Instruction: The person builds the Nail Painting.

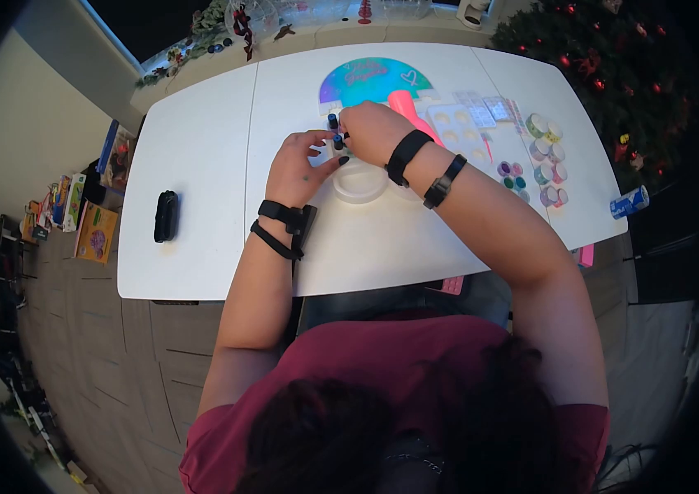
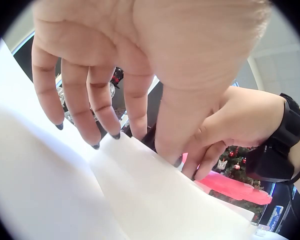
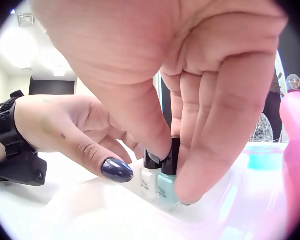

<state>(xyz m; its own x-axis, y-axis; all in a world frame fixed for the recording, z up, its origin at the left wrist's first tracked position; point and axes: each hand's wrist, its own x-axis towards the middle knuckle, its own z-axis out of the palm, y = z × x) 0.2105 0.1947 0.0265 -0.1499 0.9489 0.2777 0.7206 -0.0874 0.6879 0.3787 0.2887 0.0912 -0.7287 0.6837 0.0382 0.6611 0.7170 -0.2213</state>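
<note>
The view from your right wrist shows what the head view does not: two small nail polish bottles, the white bottle (image 3: 149, 182) and the teal bottle (image 3: 167, 190), which stand upright side by side, with black caps. From the head, only dark caps can be seen, just beyond the white round dish (image 1: 358, 186), and the lower parts are hidden. The left wrist view does not show clearly either bottle.

Your right hand (image 1: 376, 132) has the teal bottle between the thumb and a finger: the thumb is at its cap, and the fingertip is low beside the glass. Your left hand (image 1: 304, 166) is released, the fingers spread and loosely bent; its thumb points to the white bottle, with a small gap. If its index finger touches a cap, I cannot tell.

To the right of the dish and beyond it lies the bright pink object (image 1: 405, 107), and further right the mold tray (image 1: 453, 132). The colorful board (image 1: 376, 78) is behind the dish, and the black case (image 1: 166, 216) lies well apart on its left.
</note>
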